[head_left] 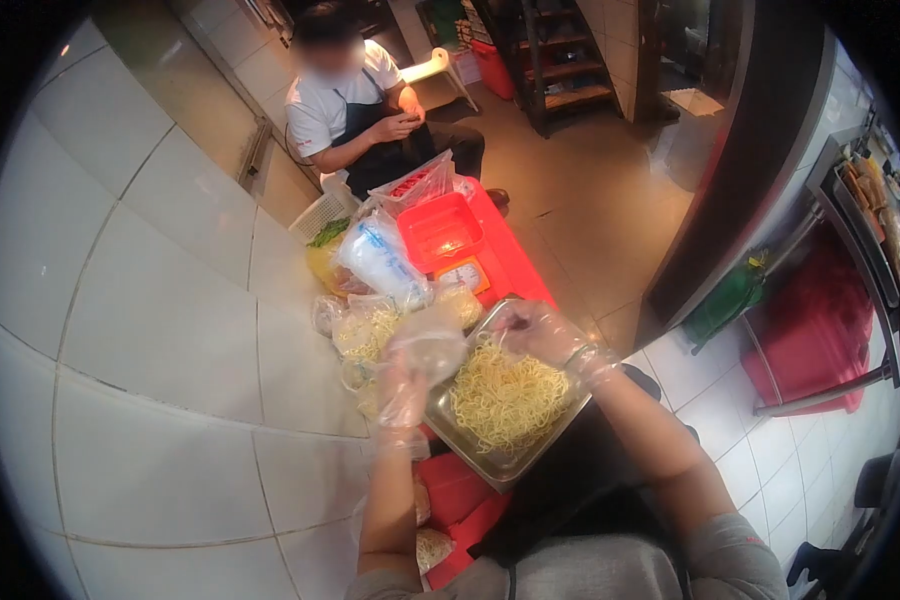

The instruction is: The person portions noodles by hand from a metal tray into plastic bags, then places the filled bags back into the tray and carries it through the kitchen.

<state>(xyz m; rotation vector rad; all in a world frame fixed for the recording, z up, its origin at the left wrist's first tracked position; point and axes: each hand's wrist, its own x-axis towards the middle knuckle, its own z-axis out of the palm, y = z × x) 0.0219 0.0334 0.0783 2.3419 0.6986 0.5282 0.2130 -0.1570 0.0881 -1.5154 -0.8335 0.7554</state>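
A metal tray [503, 468] heaped with yellow noodles [510, 395] is in front of me. Both my hands wear clear plastic gloves. At the tray's left side, my left hand [404, 388] grips a clear plastic bag [438, 343]. My right hand [542, 335] is over the far right part of the tray, its fingers curled together close to the noodles. What those fingers hold, if anything, is hard to see. Several bags of noodles [366, 330] lie beyond and left of my left hand.
A scale [462, 277] and a red basket [440, 232] stand on the red table [515, 262], beside a white plastic bag [380, 255]. A seated person [355, 115] is at the far end. Tiled wall [160, 330] runs along the left; a red bin [815, 325] stands right.
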